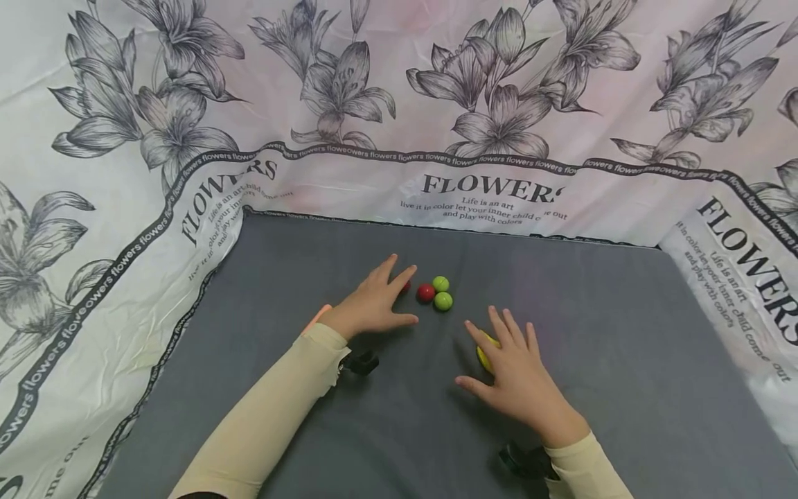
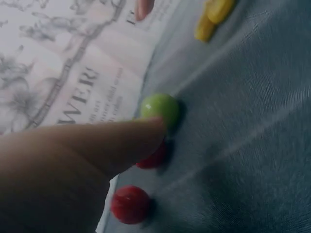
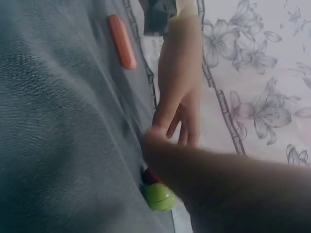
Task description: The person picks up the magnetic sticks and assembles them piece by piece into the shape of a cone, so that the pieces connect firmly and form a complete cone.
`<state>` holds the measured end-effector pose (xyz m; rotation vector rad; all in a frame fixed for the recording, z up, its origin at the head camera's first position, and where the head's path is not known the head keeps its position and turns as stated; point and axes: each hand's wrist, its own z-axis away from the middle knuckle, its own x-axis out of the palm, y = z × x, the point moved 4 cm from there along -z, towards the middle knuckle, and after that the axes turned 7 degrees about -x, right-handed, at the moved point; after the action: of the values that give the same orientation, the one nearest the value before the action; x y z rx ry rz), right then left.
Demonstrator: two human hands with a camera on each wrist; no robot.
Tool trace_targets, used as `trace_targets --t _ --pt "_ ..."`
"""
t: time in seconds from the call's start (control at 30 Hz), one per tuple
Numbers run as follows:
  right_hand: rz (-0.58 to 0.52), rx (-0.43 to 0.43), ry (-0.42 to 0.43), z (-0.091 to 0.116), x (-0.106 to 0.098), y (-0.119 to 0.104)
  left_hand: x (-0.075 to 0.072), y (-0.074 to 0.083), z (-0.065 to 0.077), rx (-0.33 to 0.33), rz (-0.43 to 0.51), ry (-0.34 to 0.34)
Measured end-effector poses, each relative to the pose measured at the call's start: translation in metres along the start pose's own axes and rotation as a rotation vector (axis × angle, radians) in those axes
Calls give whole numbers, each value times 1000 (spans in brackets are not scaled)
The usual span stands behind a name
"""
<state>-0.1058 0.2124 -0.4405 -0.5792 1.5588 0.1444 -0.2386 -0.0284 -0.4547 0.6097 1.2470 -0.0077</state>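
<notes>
My left hand (image 1: 374, 301) hovers above the grey cloth with fingers spread, left of a small group of round pieces. One red ball (image 1: 426, 293) lies beside two light green balls (image 1: 443, 301); a second red ball (image 2: 130, 205) is mostly hidden by left fingers in the head view. My right hand (image 1: 520, 378), also spread and holding nothing visible, is over a yellow piece (image 1: 483, 359), which it partly covers. In the left wrist view the yellow piece appears elongated, in two lobes. Beyond the left wrist lies an orange stick-like piece (image 3: 122, 42), largely hidden in the head view.
Grey cloth (image 1: 623, 333) covers the flat surface. Around its back and sides stands a white sheet (image 1: 386, 187) printed with flowers and lettering. Each wrist carries a dark camera mount, such as the left one (image 1: 361, 363).
</notes>
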Motion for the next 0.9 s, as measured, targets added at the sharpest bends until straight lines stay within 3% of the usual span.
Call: trace_targets --t 0.2,0.4,0.67,0.9 --pt "7 57 86 9 1 5 6 1 -15 -51 9 -26" --pt "1 159 121 9 0 7 3 0 -18 -45 -68 64" --pt "0 140 148 7 8 7 10 -5 -9 -37 -114 142" --pt "-28 121 141 -2 10 4 15 -4 6 -21 -11 93"
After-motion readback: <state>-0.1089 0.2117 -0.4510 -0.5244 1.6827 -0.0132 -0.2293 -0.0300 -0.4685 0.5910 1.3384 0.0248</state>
